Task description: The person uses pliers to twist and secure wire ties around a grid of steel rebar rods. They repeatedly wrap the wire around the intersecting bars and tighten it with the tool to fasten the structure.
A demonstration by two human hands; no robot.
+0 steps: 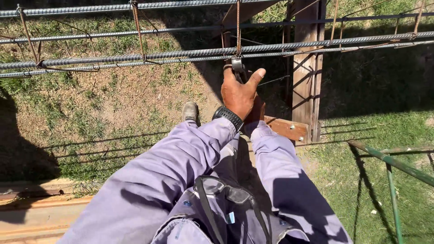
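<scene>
Nearest the lens: a pair of safety glasses (228,192) hangs at the chest of a pale purple work shirt (181,226), dark strap running down over the fabric. Both sleeves extend away from the glasses toward the rebar.

Left hand (239,92): visible past the left sleeve, black wristwatch (228,116) on the wrist. Fingers curled around the handles of a pair of pliers (238,68), thumb stuck out to the side. Grip is closed on the tool.

Right hand: hidden behind the left hand and wrist. Only the right sleeve (280,167) shows, running up beneath the left wrist. Finger state cannot be told.

Pliers: head sits at the thick horizontal rebar (135,57), right where a thin rusty vertical bar (238,27) crosses it. Whether the jaws bite a tie wire there is too small to see.

Below the rebar: one boot (191,112) on patchy grass and dirt (113,104), left of the hand. A wooden post (305,68) stands right of the hand, with a short wooden board (287,129) fixed at its foot.

Beyond the thick rebar: more horizontal bars (90,7) run parallel, tied by rusty stirrups (138,31). A green metal rail (393,165) lies far right of the post. Wooden planks (36,208) lie bottom left.
</scene>
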